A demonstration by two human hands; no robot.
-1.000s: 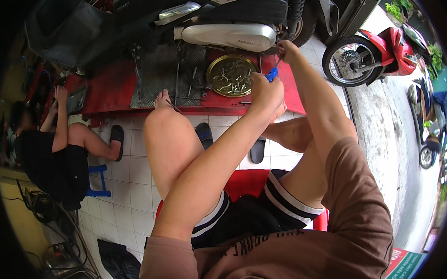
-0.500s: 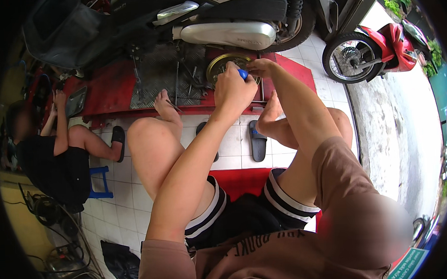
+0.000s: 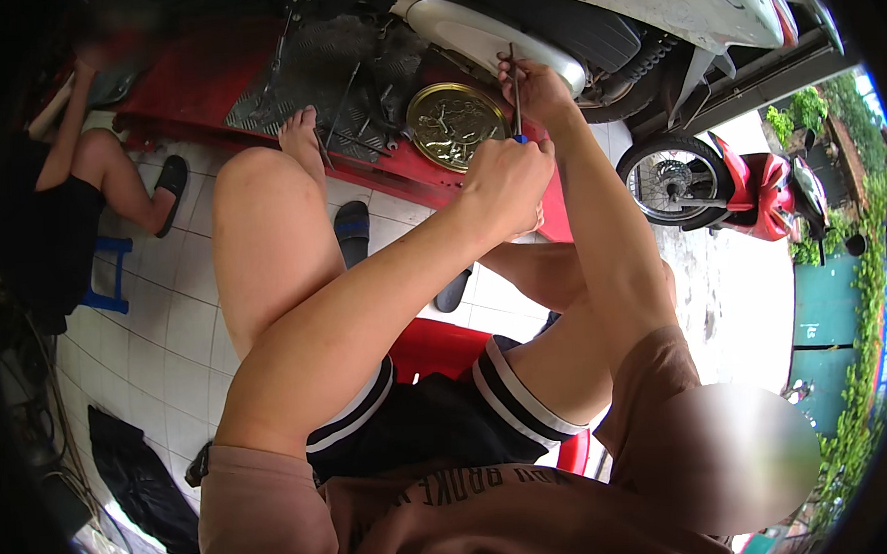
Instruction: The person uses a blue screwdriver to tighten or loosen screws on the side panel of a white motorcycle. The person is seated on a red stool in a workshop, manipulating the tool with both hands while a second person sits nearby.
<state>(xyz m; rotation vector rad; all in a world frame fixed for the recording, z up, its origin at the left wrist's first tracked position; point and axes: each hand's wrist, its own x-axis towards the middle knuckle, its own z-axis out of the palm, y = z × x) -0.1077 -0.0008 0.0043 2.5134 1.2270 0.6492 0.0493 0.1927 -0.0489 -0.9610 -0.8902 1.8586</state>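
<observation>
1. Screwdriver [image 3: 516, 101] with a blue handle: its handle is enclosed by the left hand [image 3: 509, 183], and its shaft is pointed away from the wearer, toward the right hand [image 3: 540, 93].
2. The left grip is closed around the handle, so that only a little blue is left showing above the fist. The right grip is curled beside the far part of the shaft; whether the metal is pinched there or only met by the fingers cannot be told.
3. The step in hand is judged to be handling of the screwdriver with both hands, held up off the surface [image 3: 174, 103]. No screw is seen at the tip.
4. For a next move, a firm left grip and a shaft kept in line by the right fingers would seem to be called for.
5. One round gold tray [image 3: 413, 130] is set just left of the shaft, ahead of the left grip; small metal pieces are heaped in it, too tangled to be counted.
6. One dark ribbed mat [image 3: 305, 60] is laid farther left of both grips, with several tools [image 3: 342, 108] on it, too dark to be counted.
7. Two motorbikes are seen: one with a silver cover [image 3: 468, 38] just beyond the right grip, and one red motorbike [image 3: 757, 194] well to its right.
8. Two dark slippers [image 3: 352, 231] are left on the floor, nearer the wearer than the grips.
</observation>
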